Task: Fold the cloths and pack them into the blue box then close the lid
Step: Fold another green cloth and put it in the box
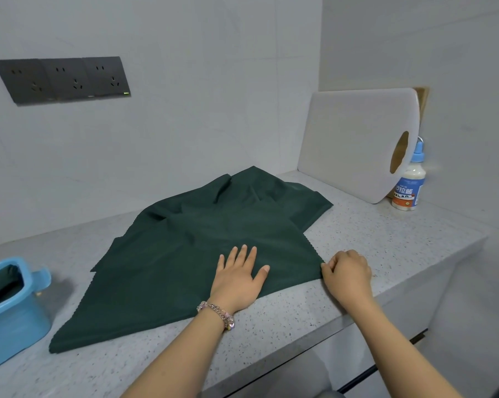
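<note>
While the left hand (238,278) lay flat with fingers spread on the dark green cloth (202,254), the right hand (347,272) pinched the cloth's near right corner. It was spread, partly folded, on the speckled countertop (371,245). At the near left stood the blue box (11,308), dark cloth inside.

Dark green cloth (202,248) spread on the speckled grey stone desk (371,242)

The left hand (238,275), fingers straight, presses flat on the cloth near the desk's front edge; the right hand (347,272) pinches the cloth's near right corner. An open light blue plastic box (10,317) sits at the desk's left edge. A white cutting board (354,139) and a white bottle (409,185) stand at the back right corner.
</note>
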A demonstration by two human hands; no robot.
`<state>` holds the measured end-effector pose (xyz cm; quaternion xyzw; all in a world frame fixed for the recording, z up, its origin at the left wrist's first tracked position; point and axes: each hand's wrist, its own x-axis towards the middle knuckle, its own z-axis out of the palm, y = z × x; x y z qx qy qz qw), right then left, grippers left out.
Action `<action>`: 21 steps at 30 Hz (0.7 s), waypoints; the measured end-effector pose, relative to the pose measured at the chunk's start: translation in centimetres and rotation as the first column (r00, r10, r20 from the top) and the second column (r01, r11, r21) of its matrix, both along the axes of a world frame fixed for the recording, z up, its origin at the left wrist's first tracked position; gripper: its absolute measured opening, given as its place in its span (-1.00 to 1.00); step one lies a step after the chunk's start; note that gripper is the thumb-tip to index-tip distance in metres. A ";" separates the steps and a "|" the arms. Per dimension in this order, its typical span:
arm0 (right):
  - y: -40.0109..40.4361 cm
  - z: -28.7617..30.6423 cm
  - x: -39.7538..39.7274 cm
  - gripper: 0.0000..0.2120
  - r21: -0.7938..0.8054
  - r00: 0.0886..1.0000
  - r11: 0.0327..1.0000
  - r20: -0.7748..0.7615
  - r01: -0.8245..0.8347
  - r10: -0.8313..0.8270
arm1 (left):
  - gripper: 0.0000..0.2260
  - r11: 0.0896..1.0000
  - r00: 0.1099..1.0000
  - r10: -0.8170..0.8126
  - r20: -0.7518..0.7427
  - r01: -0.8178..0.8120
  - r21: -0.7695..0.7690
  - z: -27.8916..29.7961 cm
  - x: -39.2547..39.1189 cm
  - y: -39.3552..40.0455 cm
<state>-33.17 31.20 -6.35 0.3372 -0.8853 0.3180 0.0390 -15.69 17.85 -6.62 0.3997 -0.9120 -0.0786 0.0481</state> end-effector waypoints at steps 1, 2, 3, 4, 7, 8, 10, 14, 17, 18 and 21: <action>-0.1 -0.1 0.0 -0.81 0.014 1.000 1.000 -0.018 0.005 -0.005 | -0.41 1.000 1.000 0.001 0.003 -0.001 0.001 -0.1 0.0 0.0; -0.2 -0.1 0.1 -0.81 0.038 1.000 0.999 -0.030 0.011 -0.010 | -0.41 1.000 1.000 0.000 0.006 0.000 0.003 -0.1 0.0 -0.1; -0.2 0.0 0.3 -0.81 0.060 0.999 0.998 -0.042 0.017 -0.015 | -0.41 1.000 1.000 -0.002 0.007 0.002 0.010 -0.2 0.0 -0.1; -0.3 0.1 0.4 -0.83 0.080 0.998 0.997 -0.061 0.023 -0.018 | -0.42 1.000 1.000 -0.006 0.001 0.006 0.027 -0.1 -0.1 -0.1; -0.9 0.8 1.1 -0.86 0.120 0.984 0.991 -0.174 0.053 -0.031 | -0.45 0.980 0.981 -0.005 -0.192 0.043 0.195 0.7 0.1 -0.7; -1.2 1.1 1.4 -0.85 0.131 0.978 0.990 -0.205 0.056 -0.029 | -0.47 0.966 0.955 0.011 -0.297 0.066 0.249 1.1 0.4 -0.9; -2.1 1.7 2.1 -0.83 0.146 0.971 0.989 -0.237 0.027 0.009 | -0.51 0.967 0.909 0.016 -0.415 0.091 0.237 2.1 1.4 -1.8; -5.2 2.5 4.1 -0.85 0.141 0.969 0.985 -0.207 -0.104 0.132 | -0.55 0.989 0.938 0.032 -0.344 0.020 0.146 3.7 4.3 -4.3; -8.4 3.0 6.1 -0.84 0.134 0.958 0.971 -0.182 -0.199 0.222 | -0.59 0.988 0.949 0.111 -0.294 -0.072 0.140 4.3 6.8 -6.7; -9.3 3.1 6.7 -0.84 0.138 0.953 0.965 -0.179 -0.223 0.246 | -0.60 0.986 0.950 0.130 -0.285 -0.093 0.141 4.3 7.5 -7.4; -11.6 3.3 7.9 -0.82 0.138 0.938 0.949 -0.167 -0.283 0.304 | -0.61 0.979 0.949 0.177 -0.259 -0.143 0.145 4.0 9.0 -9.2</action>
